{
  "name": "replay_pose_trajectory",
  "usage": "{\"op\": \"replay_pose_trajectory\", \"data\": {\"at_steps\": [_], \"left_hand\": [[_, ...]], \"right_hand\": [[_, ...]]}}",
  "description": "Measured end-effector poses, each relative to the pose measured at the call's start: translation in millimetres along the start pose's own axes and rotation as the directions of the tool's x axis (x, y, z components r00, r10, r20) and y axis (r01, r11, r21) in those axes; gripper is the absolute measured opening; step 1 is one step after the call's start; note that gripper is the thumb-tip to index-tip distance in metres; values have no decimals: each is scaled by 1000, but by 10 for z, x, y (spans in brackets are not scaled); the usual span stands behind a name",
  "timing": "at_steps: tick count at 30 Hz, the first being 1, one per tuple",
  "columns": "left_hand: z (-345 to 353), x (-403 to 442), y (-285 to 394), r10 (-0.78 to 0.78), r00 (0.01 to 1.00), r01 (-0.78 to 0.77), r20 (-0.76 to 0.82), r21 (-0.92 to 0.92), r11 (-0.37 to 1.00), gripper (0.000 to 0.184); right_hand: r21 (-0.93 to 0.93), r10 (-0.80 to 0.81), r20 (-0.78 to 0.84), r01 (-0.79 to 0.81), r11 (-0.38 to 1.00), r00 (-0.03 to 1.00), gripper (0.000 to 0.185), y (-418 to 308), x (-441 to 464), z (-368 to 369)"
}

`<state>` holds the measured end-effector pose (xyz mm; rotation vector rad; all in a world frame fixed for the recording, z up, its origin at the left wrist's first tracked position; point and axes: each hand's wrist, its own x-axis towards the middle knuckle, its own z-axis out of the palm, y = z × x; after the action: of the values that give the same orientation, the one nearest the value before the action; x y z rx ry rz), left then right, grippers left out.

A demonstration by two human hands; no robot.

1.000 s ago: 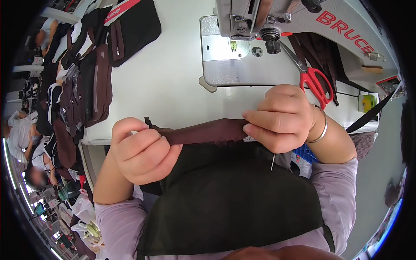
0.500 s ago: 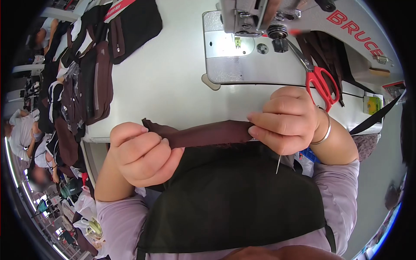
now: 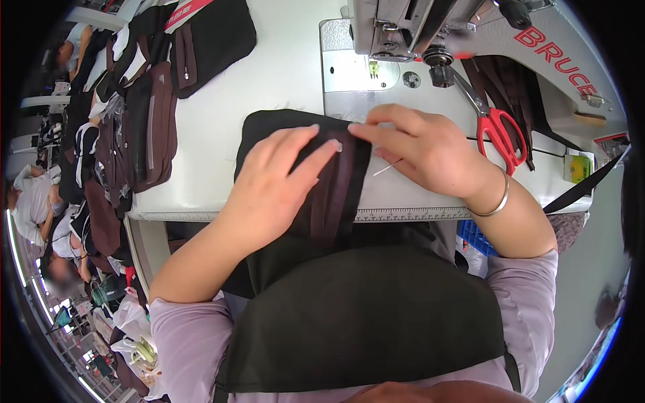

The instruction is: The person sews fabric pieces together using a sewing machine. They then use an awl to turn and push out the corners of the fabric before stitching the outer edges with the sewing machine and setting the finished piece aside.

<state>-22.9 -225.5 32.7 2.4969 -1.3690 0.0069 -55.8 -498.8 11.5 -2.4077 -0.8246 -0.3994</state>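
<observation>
By the spread left hand [image 3: 269, 178], gripping nothing, the black cloth [image 3: 269, 122] at frame centre is pressed, apparently to keep it flat. By the half-curled right hand [image 3: 426, 153], a thin tool [image 3: 386, 168] is held low, seemingly leaving fingertips free at the cloth's edge; scissors [image 3: 500, 138] are laid farther right.

The left hand [image 3: 272, 178] covers part of the flat black fabric panel [image 3: 269, 126], whose lower end is hard to tell from the dark apron [image 3: 366, 316]. The right hand's [image 3: 430, 151] fingers hide one end of a thin silvery metal spike [image 3: 387, 167]. The top edge crops the grey metal sewing machine [image 3: 497, 40]. Markings on the pale ruler strip [image 3: 410, 213] are too small to read.
</observation>
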Motion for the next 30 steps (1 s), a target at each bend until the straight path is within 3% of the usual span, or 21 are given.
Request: {"op": "replay_pose_trajectory", "data": {"at_steps": [4, 7, 9, 11, 13, 19, 22, 26, 30], "left_hand": [[-80, 103, -256, 129, 980, -153, 151, 163, 975, 47], [-214, 194, -309, 127, 990, -139, 59, 269, 953, 45], [-107, 176, -168, 102, 993, -103, 57, 10, 995, 45], [-2, 114, -57, 107, 978, -119, 180, 57, 991, 49], [11, 185, -153, 137, 970, -160, 201, 101, 982, 50], [77, 683, -555, 307, 948, -317, 82, 171, 933, 39], [144, 896, -655, 409, 912, -408, -15, 56, 911, 37], [123, 999, -675, 439, 898, -437, -9, 83, 896, 36], [137, 947, -603, 446, 893, -443, -60, 60, 894, 35]], "right_hand": [[-18, -104, 96, 106, 994, 990, 41, 44, -29, 67], [-98, -102, 163, 119, 988, 981, 40, -14, -15, 20], [-148, -78, 197, 108, 983, 977, 40, -60, -41, 10], [-149, -89, 157, 113, 982, 984, 39, -59, -67, 27], [-130, -100, 148, 119, 984, 984, 38, -30, -94, -12], [-100, -44, 73, 51, 994, 996, 36, 75, -30, -92], [-127, 48, 61, -40, 991, 997, 38, 115, -17, -154], [-205, 186, 77, -167, 964, 980, 43, 144, -13, -189], [-277, 144, 68, -120, 953, 987, 44, 180, -31, -125]]}}
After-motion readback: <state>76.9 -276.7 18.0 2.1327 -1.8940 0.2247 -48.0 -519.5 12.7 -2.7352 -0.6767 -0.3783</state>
